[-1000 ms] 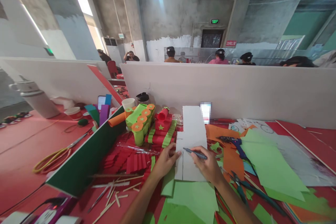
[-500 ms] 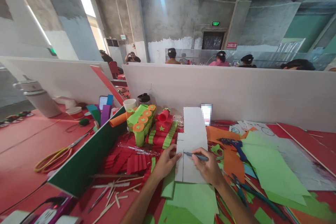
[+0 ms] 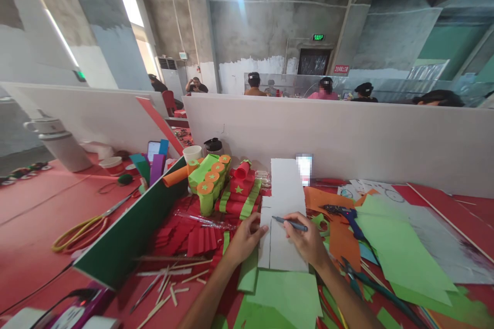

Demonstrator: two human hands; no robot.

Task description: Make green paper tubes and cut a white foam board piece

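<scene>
A white cardboard sheet (image 3: 286, 190) lies on the red table (image 3: 31, 211) in front of me, with pencil lines on it. My left hand (image 3: 244, 240) presses on its left edge, fingers curled and the thumb reaching onto the sheet. My right hand (image 3: 306, 241) pinches a dark pen (image 3: 290, 223) whose tip touches the sheet near its middle. Green paper (image 3: 287, 295) lies under the sheet's near end.
A green and red paper model (image 3: 222, 185) stands behind the sheet. A green board (image 3: 127, 236) runs diagonally at the left, with yellow-handled scissors (image 3: 83, 225) beyond it. A blue glue gun (image 3: 343, 212), orange and green sheets (image 3: 397, 247) lie right. Wooden sticks (image 3: 165, 282) are scattered near. A white partition (image 3: 347, 139) is behind; people sit beyond.
The pen tip has shifted slightly up the white sheet with my right hand. My left hand stays on the sheet's left edge. The view has drifted a little.
</scene>
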